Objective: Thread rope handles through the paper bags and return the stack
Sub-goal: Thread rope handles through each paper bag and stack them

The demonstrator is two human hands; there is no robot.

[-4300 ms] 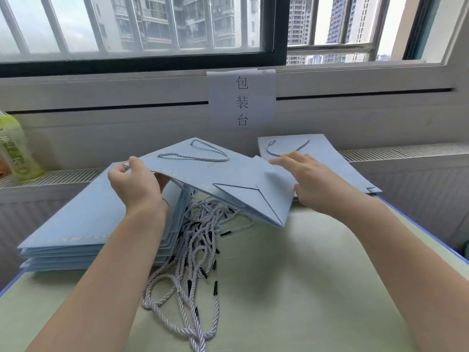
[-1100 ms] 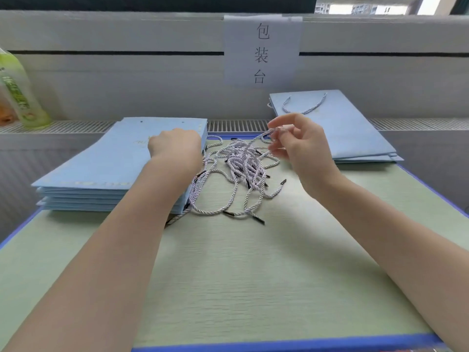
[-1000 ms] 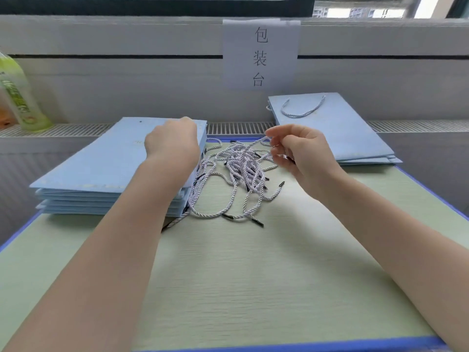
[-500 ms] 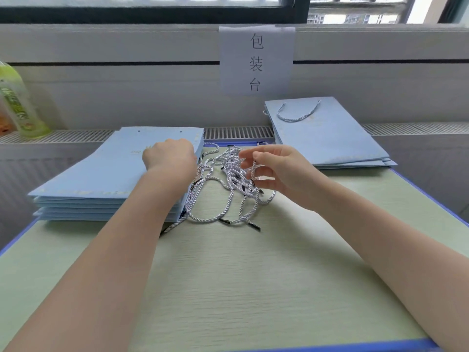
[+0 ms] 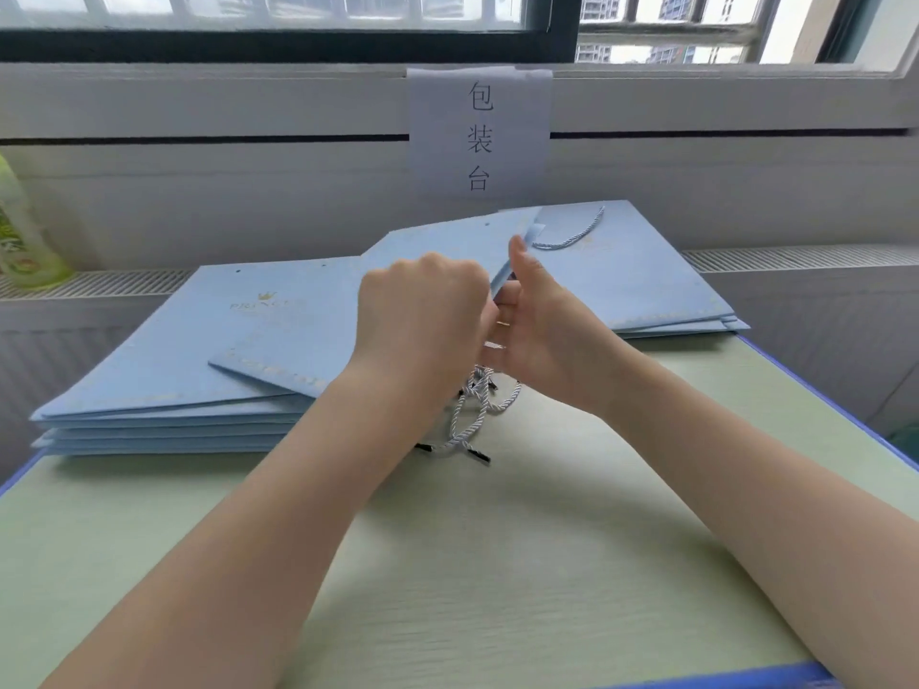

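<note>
You have a single view, from the camera on your head, looking forward and down across the pale green table (image 5: 497,589) toward the window wall. The paper sign (image 5: 480,134) taped on that wall sits just above the middle of the frame, facing you. Your forearms enter from the bottom corners, close to the lens, and your hands meet below the sign.

both forearms reach forward, meeting at centre. left hand (image 5: 422,310) is a curled fist, knuckles up; right hand (image 5: 534,325) stands edgewise, thumb raised.
</note>
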